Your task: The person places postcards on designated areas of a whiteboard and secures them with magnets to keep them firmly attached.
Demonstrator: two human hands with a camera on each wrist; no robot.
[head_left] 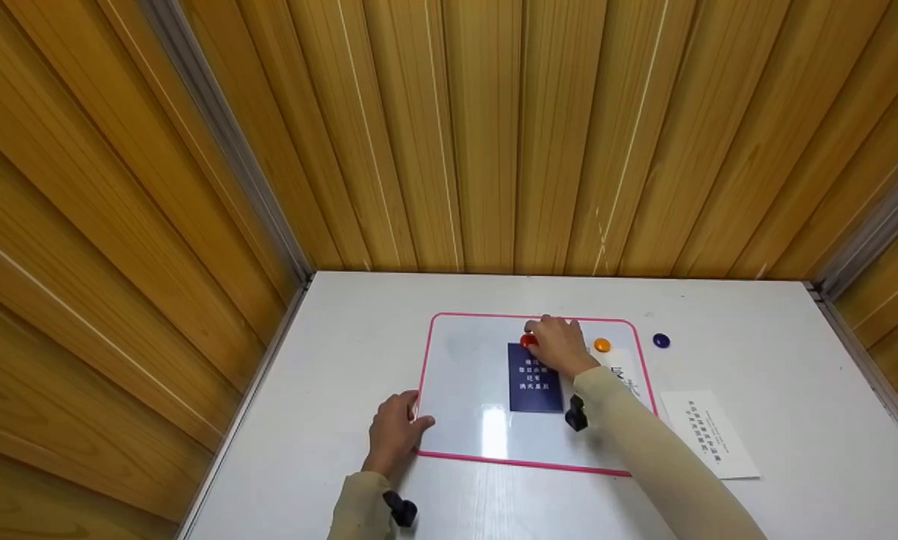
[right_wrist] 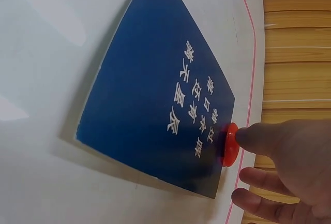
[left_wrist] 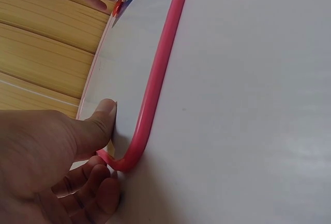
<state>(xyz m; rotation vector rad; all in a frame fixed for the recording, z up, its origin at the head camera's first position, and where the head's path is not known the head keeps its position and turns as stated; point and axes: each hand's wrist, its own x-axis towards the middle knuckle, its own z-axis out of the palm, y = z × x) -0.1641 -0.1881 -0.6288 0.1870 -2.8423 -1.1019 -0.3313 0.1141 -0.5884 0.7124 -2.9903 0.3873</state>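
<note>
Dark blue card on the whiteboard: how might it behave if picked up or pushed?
The dark blue card is probably light, since its edge looks thin. It seems fairly stiff: it keeps its shape where shadow falls along its edges. Pushed sideways, it might pivot about the red magnet at its top edge.

The white, flat-topped table (head_left: 336, 337) bears a pink-rimmed rectangular whiteboard (head_left: 464, 390) and, about that board, a dark-blue round disc (head_left: 662, 340) at 2 o'clock and a white rectangular black-lettered card (head_left: 721, 444) at 3 o'clock.

Left of the blue card (head_left: 535, 379), the whiteboard (head_left: 464, 375) leaves room to pass; rightward, the right sleeve (head_left: 651, 450) blocks.
</note>
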